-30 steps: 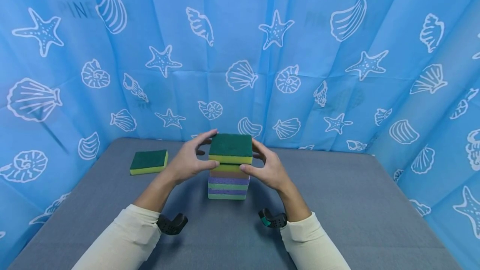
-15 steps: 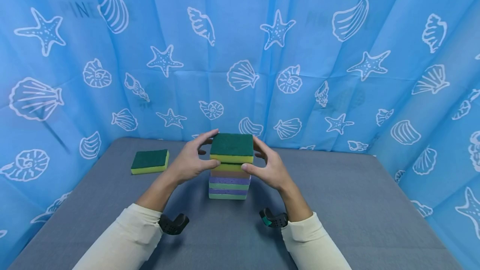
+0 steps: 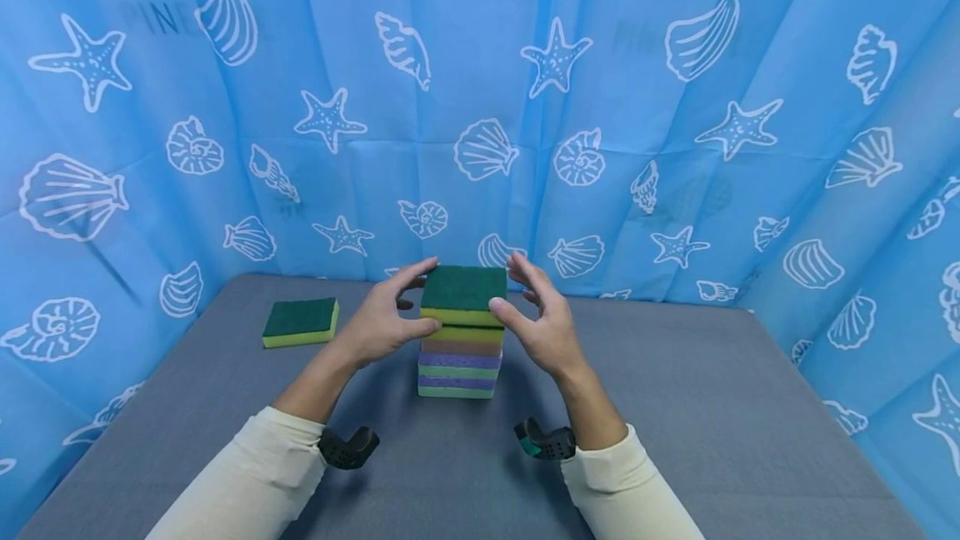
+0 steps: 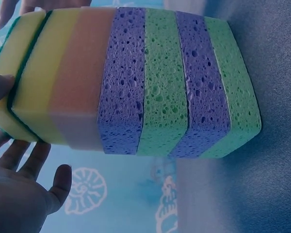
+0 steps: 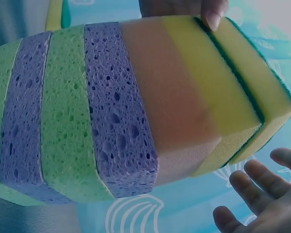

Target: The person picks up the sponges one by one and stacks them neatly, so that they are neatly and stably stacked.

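Note:
A tall stack of sponges stands on the table in the head view. Uppermost is a yellow sponge with a green scouring top (image 3: pixel 465 288); under it come another yellow scouring sponge (image 4: pixel 43 87), a peach layer (image 4: pixel 82 73), then purple layers (image 4: pixel 122 82) alternating with light green layers (image 4: pixel 166 82). My left hand (image 3: pixel 382 319) spans the stack's left side, thumb on the front near the left corner, fingertips against the side of the top sponges. My right hand (image 3: pixel 543 323) has spread fingers at the right side; in the right wrist view a gap shows between its fingers (image 5: pixel 254 182) and the stack.
One more scouring sponge (image 3: pixel 300 322), green side up, lies on the grey table (image 3: pixel 675 407) left of the stack. A blue curtain (image 3: pixel 480 65) with white shells and starfish hangs behind. Black wrist straps (image 3: pixel 345 448) sit at both sleeves.
My right hand has let go of the stack's right side and spread its fingers; its thumb has risen a little. The left hand and the stack hold their place.

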Tool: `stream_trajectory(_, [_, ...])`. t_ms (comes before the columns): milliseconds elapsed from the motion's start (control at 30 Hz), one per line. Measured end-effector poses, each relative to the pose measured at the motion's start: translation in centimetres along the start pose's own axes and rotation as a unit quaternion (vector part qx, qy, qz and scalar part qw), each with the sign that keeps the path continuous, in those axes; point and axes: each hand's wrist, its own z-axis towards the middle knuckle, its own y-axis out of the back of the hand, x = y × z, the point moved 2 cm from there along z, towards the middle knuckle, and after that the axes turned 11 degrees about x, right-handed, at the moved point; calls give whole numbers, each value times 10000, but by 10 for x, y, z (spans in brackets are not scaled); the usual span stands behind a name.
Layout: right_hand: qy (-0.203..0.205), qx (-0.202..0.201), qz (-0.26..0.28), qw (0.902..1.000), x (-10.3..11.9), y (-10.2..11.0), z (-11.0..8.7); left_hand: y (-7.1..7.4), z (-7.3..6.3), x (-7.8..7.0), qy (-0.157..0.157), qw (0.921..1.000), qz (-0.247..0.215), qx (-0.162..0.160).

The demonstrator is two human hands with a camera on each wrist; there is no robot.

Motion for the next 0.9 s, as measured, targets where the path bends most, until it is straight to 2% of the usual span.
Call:
stream_trajectory(300, [-106,108,-125,9998,-29,-3,3,0,-1,-2,-71,10000,47,20])
stream_trajectory(900, [-91,279,43,9996,-35,-4,2,0,-2,-3,-156,9998,123,20])
